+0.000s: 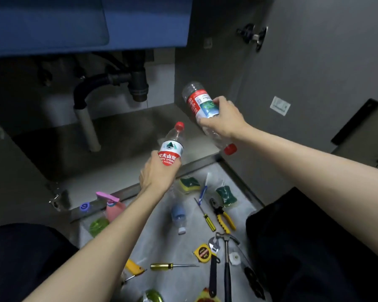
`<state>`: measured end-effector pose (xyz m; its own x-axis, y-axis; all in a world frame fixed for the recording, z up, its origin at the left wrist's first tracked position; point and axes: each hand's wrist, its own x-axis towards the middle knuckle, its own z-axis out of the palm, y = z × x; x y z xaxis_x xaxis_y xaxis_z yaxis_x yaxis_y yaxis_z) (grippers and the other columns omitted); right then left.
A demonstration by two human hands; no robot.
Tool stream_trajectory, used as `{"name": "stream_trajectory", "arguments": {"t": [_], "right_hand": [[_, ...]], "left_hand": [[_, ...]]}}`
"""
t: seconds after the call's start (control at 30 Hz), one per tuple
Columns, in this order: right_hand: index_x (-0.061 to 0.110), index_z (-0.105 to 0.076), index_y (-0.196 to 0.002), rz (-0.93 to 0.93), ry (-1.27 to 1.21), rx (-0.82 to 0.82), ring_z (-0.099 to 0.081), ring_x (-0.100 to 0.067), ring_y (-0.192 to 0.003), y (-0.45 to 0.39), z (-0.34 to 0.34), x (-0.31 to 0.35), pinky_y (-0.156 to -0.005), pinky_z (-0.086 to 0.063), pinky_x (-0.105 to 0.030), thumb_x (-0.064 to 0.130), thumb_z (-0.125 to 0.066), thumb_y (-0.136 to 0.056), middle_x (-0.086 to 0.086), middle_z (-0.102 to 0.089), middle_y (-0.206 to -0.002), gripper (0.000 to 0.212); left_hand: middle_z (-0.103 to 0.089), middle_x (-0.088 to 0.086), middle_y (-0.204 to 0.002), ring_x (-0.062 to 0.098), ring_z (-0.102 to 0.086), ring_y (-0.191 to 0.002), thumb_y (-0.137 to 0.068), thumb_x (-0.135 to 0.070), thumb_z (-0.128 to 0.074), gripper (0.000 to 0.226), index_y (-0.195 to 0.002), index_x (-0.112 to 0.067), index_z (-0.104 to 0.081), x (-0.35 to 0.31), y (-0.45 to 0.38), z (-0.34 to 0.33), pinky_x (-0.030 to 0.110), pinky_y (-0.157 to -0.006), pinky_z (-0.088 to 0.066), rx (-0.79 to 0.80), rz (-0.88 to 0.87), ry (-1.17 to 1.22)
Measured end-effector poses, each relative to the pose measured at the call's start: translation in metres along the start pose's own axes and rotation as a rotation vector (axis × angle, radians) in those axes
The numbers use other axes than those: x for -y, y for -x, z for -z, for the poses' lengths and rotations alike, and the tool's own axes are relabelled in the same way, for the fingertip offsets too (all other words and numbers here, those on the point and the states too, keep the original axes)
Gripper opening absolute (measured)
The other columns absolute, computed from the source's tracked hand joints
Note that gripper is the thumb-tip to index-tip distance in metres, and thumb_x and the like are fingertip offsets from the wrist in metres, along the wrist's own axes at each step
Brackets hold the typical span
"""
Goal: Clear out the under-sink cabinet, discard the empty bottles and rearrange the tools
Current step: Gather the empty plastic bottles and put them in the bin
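Left hand [159,174] wraps one empty bottle [172,147]; right hand [223,118] clasps another bottle [202,105], cap down. Each grip should stay firm, carrying both straight to the trash.

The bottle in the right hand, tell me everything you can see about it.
The bottle is clear plastic and looks empty, with a red and white label around its middle and a red cap. It is held tilted, nearly upside down, base up toward the cabinet wall and cap pointing down toward the person. The right hand grips it around the label and lower body, fingers curled round it. It hangs in the air at the cabinet's open front, touching nothing else.
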<state>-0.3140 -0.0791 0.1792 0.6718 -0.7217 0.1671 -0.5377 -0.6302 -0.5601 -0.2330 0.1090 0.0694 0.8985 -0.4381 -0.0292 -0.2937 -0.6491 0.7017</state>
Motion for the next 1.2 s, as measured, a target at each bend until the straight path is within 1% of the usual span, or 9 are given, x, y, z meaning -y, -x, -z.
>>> {"name": "stream_trajectory", "arguments": {"t": [0.1,0.3,0.4,0.47,0.63,0.77,0.87,1.0,1.2], "right_hand": [[0.022,-0.049,-0.140,0.014,-0.121,-0.051,-0.062,-0.021,-0.107,0.006,0.042,0.005,-0.093,-0.051,-0.037,0.058,-0.071,-0.078,-0.001,-0.061,-0.124,0.075],[0.027,-0.062,-0.120,-0.072,-0.437,-0.134,-0.070,-0.012,-0.093,0.044,0.076,-0.023,-0.084,-0.056,-0.036,0.053,-0.072,-0.077,0.007,-0.071,-0.105,0.052],[0.022,-0.067,-0.114,-0.169,-0.593,-0.169,-0.070,-0.008,-0.083,0.075,0.080,-0.055,-0.076,-0.054,-0.032,0.052,-0.072,-0.077,0.004,-0.073,-0.101,0.047],[0.018,-0.066,-0.117,-0.234,-0.655,-0.178,-0.069,-0.012,-0.086,0.100,0.073,-0.079,-0.081,-0.055,-0.035,0.052,-0.072,-0.080,0.000,-0.073,-0.105,0.050],[0.020,-0.064,-0.120,-0.411,-0.758,-0.218,-0.071,-0.018,-0.089,0.173,0.060,-0.132,-0.085,-0.056,-0.041,0.058,-0.070,-0.076,-0.004,-0.074,-0.107,0.058],[0.023,-0.064,-0.120,-0.535,-0.873,-0.305,-0.071,-0.015,-0.078,0.243,0.064,-0.167,-0.069,-0.055,-0.037,0.052,-0.072,-0.076,-0.004,-0.073,-0.101,0.053],[0.025,-0.061,-0.125,-0.591,-0.853,-0.415,-0.073,-0.016,-0.093,0.302,0.072,-0.189,-0.082,-0.057,-0.039,0.040,-0.075,-0.080,0.000,-0.074,-0.108,0.050],[0.026,-0.060,-0.125,-0.665,-0.751,-0.584,-0.072,-0.019,-0.103,0.382,0.096,-0.215,-0.089,-0.056,-0.039,0.036,-0.081,-0.078,0.003,-0.074,-0.111,0.053],[0.047,-0.056,-0.111,-0.810,-0.469,-0.722,-0.068,0.007,-0.093,0.476,0.141,-0.254,-0.078,-0.049,-0.025,0.057,-0.079,-0.061,0.027,-0.070,-0.107,0.056]], "left_hand": [[-0.066,0.002,-0.110,0.027,-0.062,-0.095,-0.076,-0.064,-0.064,0.060,-0.120,-0.025,-0.054,-0.032,-0.002,0.018,0.034,-0.079,-0.049,0.008,-0.069,0.153],[-0.066,-0.011,-0.100,0.017,-0.065,-0.093,-0.063,-0.074,-0.063,0.065,-0.115,-0.034,-0.057,-0.087,0.007,0.048,0.039,-0.084,-0.056,0.086,-0.212,0.321],[-0.065,-0.016,-0.096,0.010,-0.066,-0.090,-0.060,-0.073,-0.067,0.058,-0.105,-0.038,-0.056,-0.117,0.027,0.053,0.040,-0.080,-0.059,0.201,-0.270,0.453],[-0.066,-0.015,-0.095,0.010,-0.068,-0.088,-0.059,-0.074,-0.067,0.056,-0.101,-0.039,-0.056,-0.132,0.043,0.050,0.039,-0.076,-0.060,0.292,-0.296,0.475],[-0.067,-0.012,-0.099,0.009,-0.068,-0.088,-0.056,-0.069,-0.069,0.065,-0.109,-0.034,-0.056,-0.146,0.090,0.014,0.036,-0.076,-0.059,0.532,-0.310,0.455],[-0.064,-0.010,-0.103,0.010,-0.065,-0.091,-0.063,-0.052,-0.070,0.061,-0.117,-0.031,-0.052,-0.141,0.117,-0.015,0.034,-0.074,-0.056,0.720,-0.295,0.350],[-0.062,-0.012,-0.108,0.006,-0.063,-0.095,-0.059,-0.051,-0.065,0.073,-0.127,-0.033,-0.046,-0.139,0.138,-0.030,0.028,-0.076,-0.051,0.881,-0.361,0.192],[-0.053,-0.025,-0.119,-0.009,-0.055,-0.103,-0.051,-0.069,-0.064,0.091,-0.134,-0.041,-0.041,-0.149,0.180,-0.043,0.015,-0.081,-0.043,0.970,-0.542,0.103],[-0.051,-0.030,-0.113,-0.001,-0.057,-0.102,-0.064,-0.069,-0.063,0.058,-0.117,-0.051,-0.048,-0.171,0.254,-0.060,0.032,-0.089,-0.050,0.935,-0.947,-0.053]]}}
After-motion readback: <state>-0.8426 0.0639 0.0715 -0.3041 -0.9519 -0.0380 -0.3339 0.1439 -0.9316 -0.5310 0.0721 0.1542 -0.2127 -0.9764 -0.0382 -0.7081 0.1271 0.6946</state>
